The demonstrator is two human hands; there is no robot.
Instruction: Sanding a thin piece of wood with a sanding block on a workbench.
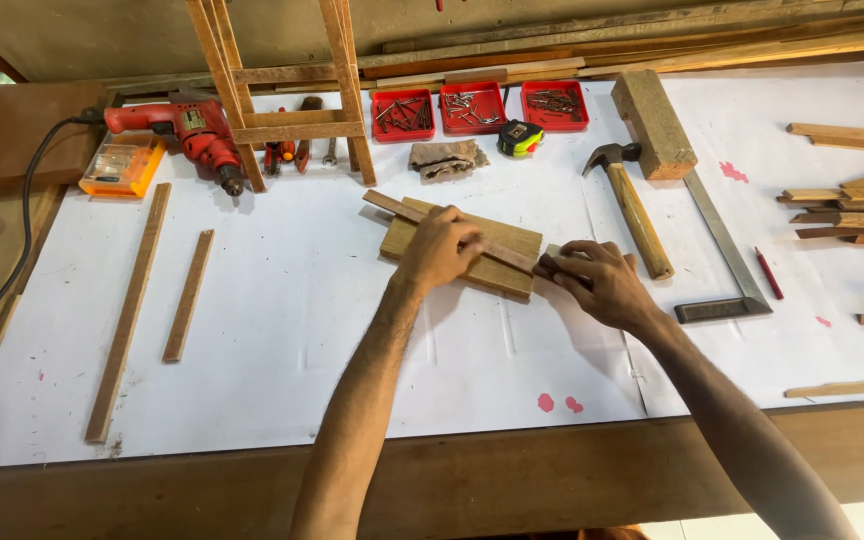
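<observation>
A thin wooden strip (392, 206) lies diagonally across a flat wooden block (512, 238) in the middle of the white-covered bench. My left hand (439, 248) presses down on the strip and block from above. My right hand (597, 280) grips the strip's right end, with a small pale piece, perhaps sandpaper, between fingers and wood; what it is I cannot tell. A hammer (632, 205) lies just right of my right hand.
Red drill (192, 128) and orange bit case (120, 165) at back left. Wooden frame (287, 95), three red nail trays (473, 106), tape measure (520, 138), rag (447, 158). Wood block (654, 122), steel square (727, 255), red pencil (768, 273), wood offcuts (852, 205) right. Two slats (132, 305) left.
</observation>
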